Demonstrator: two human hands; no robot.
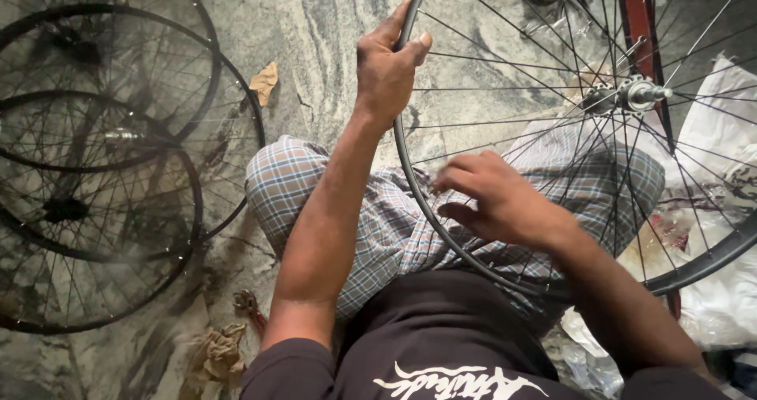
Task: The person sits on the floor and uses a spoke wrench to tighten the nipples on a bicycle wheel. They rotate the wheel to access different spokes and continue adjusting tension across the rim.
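Black rim of the wheel (410, 187) stands across my lap, hub (637, 94) up to the right. My left hand (386, 65) is clamped on the rim's top edge; my right hand (493, 199) is at the spokes (505, 116), fingers loosely curled, can't tell if they pinch anything. Risk, imo: a loose left grip lets the wheel roll off my knees (stone floor). White plastic bags (725, 132) lie crumpled at right, no labels visible; three spare wheels (102, 171) stacked at left.

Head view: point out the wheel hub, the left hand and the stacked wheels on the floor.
wheel hub (640, 94), head view, on the silver axle end.
left hand (386, 65), head view, back of hand gripping the rim.
stacked wheels (195, 211), head view, on a black rim.
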